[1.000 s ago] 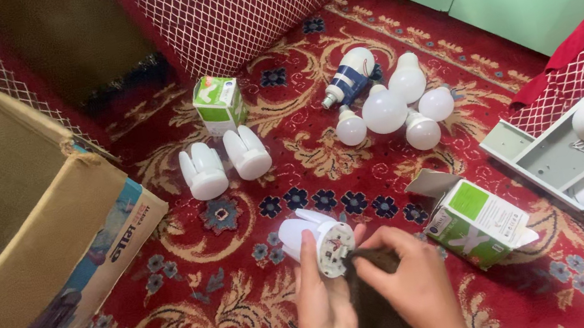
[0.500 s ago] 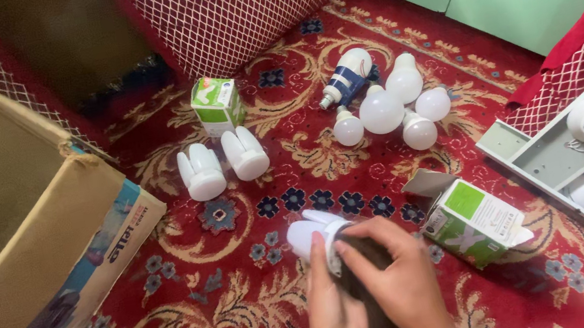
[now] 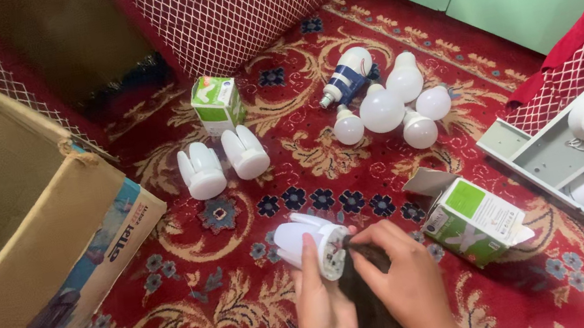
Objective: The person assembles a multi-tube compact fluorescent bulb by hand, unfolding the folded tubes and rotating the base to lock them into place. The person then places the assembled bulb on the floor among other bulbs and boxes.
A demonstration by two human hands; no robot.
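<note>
Red patterned carpet (image 3: 199,316), near edge: left hand (image 3: 324,312) fingers clamped around white folding-blade lamp (image 3: 311,242), index along its base. Right hand (image 3: 401,281) fingertips pinched at lamp's socket end. Open green-white carton (image 3: 472,220) just right; brown cardboard box (image 3: 9,238) at left edge.

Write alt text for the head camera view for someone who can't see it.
Two bare hands, the left hand and right hand, hold a white folding-blade bulb over a red patterned carpet. An open green-and-white carton lies to the right, a large cardboard box to the left, and loose white bulbs beyond.
</note>
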